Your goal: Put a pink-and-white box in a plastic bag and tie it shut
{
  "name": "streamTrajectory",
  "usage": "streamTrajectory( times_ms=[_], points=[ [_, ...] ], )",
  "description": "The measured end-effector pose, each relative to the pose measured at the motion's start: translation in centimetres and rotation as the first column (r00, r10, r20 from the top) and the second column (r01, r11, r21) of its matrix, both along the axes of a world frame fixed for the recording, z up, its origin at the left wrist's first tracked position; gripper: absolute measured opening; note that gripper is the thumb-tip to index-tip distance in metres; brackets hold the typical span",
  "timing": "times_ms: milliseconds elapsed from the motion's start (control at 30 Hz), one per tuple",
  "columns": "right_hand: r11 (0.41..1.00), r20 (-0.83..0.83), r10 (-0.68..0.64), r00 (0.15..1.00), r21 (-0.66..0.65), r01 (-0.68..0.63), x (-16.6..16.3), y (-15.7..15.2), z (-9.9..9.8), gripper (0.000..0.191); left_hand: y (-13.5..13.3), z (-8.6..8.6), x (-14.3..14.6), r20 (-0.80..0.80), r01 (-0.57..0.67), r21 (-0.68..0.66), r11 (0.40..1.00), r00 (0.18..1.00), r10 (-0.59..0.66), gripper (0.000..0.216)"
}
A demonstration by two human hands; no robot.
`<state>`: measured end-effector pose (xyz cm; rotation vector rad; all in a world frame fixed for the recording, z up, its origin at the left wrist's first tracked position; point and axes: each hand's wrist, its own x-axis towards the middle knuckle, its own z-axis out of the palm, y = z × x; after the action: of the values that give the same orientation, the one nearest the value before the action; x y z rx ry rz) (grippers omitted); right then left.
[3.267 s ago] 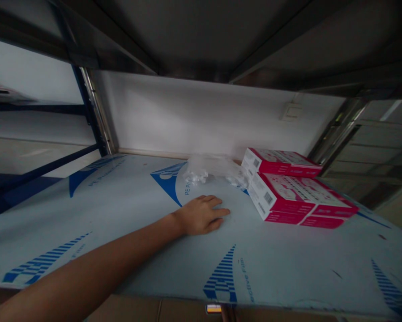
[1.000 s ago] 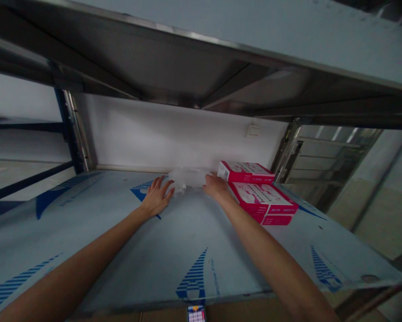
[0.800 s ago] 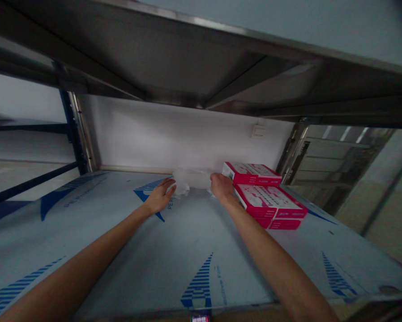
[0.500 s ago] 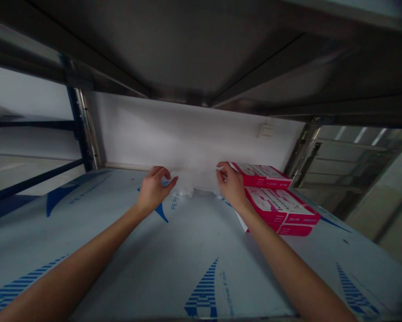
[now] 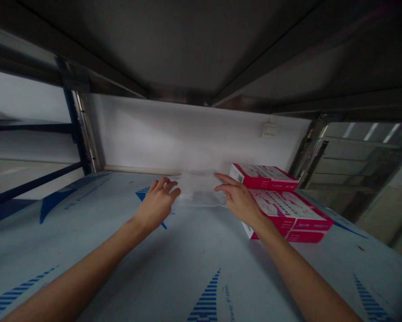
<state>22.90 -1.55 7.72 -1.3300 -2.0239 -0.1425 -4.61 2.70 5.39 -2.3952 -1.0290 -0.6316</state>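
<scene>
A translucent whitish plastic bag or packet (image 5: 199, 188) lies at the back of the shelf between my hands; its contents cannot be made out. My left hand (image 5: 159, 199) is at the packet's left side, its fingers loosely bent and apart. At the right side is my right hand (image 5: 239, 199), with the index finger stretched out and the thumb apart from it. Its fingertips are at the packet's right edge. Just beyond my right hand, pink and white boxes (image 5: 301, 208) are stacked, partly hidden by my right hand and forearm.
The metal shelf (image 5: 174, 268) carries bluish film with blue printed marks. A dark shelf (image 5: 187, 53) hangs low overhead. Behind is a white wall (image 5: 160, 134) with a switch (image 5: 269, 130). Metal posts stand at the left (image 5: 83, 129) and right (image 5: 310, 152).
The packet now lies flatter and spreads closer to me. My right hand's fingers have gone from curled to stretched out. Both hands have come slightly lower in view, and the view has shifted a little.
</scene>
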Motion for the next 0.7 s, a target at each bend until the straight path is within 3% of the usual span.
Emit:
streamTrajectory(
  times_ms=[167,233,333,433,567,633,700],
  points=[
    [0.999,0.055,-0.034,0.998,-0.019,0.035,-0.7,0.3,-0.9,0.026,0.0,0.1,-0.1,0.062,-0.014,0.050,0.999,0.998,0.011,0.024],
    [0.999,0.129,-0.031,0.991,-0.026,0.035,-0.8,0.2,-1.2,0.028,-0.2,0.1,-0.2,0.087,0.013,0.052,0.999,0.996,-0.018,0.020],
    [0.986,0.340,-0.129,0.931,-0.055,0.156,-0.9,-0.3,-1.2,0.044,-0.4,0.2,-0.4,0.082,0.054,0.007,0.999,0.995,-0.054,0.030],
    [0.951,0.475,-0.269,0.838,-0.008,0.310,-1.2,-0.8,-1.0,0.058,-0.7,0.4,-0.7,-0.027,0.136,-0.062,0.989,0.990,-0.138,0.053],
    [0.904,0.429,-0.399,0.810,0.039,0.425,-1.5,-0.7,-0.9,0.036,-1.3,0.7,-0.4,-0.064,0.196,-0.050,0.979,0.978,-0.199,0.032],
    [0.921,0.383,-0.372,0.846,0.036,0.388,-1.5,-0.5,-1.0,0.032,-1.5,0.7,0.0,0.013,0.158,0.005,0.987,0.987,-0.158,0.019],
    [0.956,0.365,-0.281,0.887,0.020,0.294,-1.5,-0.5,-1.1,0.030,-1.6,0.7,0.2,0.082,0.091,0.055,0.994,0.992,-0.096,0.025]
  ],
)
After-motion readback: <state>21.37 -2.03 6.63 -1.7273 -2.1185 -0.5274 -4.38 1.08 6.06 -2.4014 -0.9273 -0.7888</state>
